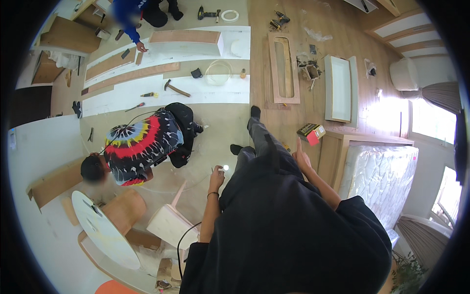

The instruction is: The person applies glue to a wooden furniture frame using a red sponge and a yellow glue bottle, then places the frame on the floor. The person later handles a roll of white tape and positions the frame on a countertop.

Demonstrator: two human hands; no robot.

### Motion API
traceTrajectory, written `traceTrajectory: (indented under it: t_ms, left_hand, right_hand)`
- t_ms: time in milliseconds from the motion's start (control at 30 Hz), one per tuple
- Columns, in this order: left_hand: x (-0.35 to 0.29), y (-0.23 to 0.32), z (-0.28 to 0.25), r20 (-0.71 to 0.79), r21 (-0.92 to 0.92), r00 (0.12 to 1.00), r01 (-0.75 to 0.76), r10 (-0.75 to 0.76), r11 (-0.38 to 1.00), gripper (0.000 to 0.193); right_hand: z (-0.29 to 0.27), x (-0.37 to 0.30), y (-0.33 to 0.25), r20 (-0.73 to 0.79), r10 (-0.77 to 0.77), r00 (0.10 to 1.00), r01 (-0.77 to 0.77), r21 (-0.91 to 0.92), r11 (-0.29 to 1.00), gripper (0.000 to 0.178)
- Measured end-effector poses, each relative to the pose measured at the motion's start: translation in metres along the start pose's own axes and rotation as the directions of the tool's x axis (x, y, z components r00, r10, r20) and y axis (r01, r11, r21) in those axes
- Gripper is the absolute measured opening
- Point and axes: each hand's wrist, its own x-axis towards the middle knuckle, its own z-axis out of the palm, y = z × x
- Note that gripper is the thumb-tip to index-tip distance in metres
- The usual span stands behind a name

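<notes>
I stand on a wood floor, both arms hanging down at my sides. My left hand [216, 179] has its fingers curled, and a small bright white spot shows at the fingertips; what it holds, if anything, is too small to make out. My right hand [302, 159] seems to hold nothing, with the index finger stretched forward. Just beyond that fingertip is a black and yellow box [311, 133] with a red side. To my left a person in a tie-dye shirt [144, 139] bends low over the floor.
White boards [205, 90] lie ahead with a hammer [177, 88] and a coil of clear tubing [218, 72]. Another person's hand [141, 47] reaches over wood strips. A framed panel [284, 68], a white drawer box [338, 88] and a wrapped mattress [379, 174] stand rightward; a round tabletop [105, 230] leans left.
</notes>
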Motion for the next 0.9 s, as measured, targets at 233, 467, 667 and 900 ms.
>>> traceTrajectory:
  t_ms: [233,467,667,900]
  left_hand:
    - [0.062,0.025,0.005,-0.008,-0.023,0.997,0.077,-0.077,0.997,0.022]
    - [0.168,0.055,0.015,-0.161,-0.077,0.956,0.234,-0.244,0.969,0.022]
    - [0.329,0.144,0.009,-0.304,-0.012,0.901,0.322,-0.31,0.947,0.025]
    - [0.642,0.122,0.049,-0.255,-0.377,0.937,0.132,-0.24,0.917,0.025]
  right_hand:
    - [-0.047,0.084,-0.027,-0.088,0.005,0.996,-0.014,-0.1,0.995,0.069]
    - [-0.098,0.296,-0.036,0.148,0.113,0.983,-0.078,-0.22,0.972,0.04]
    - [-0.065,0.527,-0.126,0.097,-0.044,0.994,0.055,-0.118,0.991,0.034]
    - [0.067,0.767,-0.253,0.152,-0.13,0.98,0.146,-0.1,0.984,0.032]
